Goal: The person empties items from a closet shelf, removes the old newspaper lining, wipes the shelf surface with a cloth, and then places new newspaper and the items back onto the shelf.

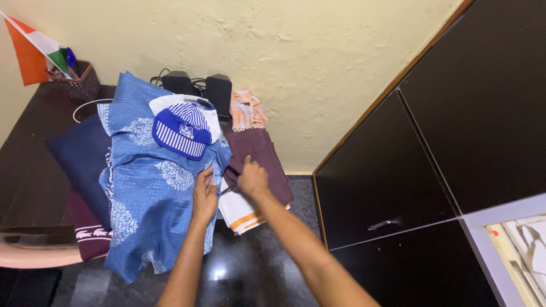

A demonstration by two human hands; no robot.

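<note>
I see my left hand point(205, 196) lying flat and unclenched on the blue printed cotton garment point(148, 193), at its right edge. My right hand point(252, 177) pinches the folded maroon cloth point(261, 162) just beside it (its fingertips are hidden). I judge this mid-sorting; the next move calls for lifting the maroon piece cleanly off the white, orange-striped cloth point(242, 213) beneath.

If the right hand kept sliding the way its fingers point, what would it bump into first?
The right hand points up the maroon cloth it rests on. Going on, it would probably meet the orange-and-white printed cloth first, then the wall; depth is hard to judge.
</note>
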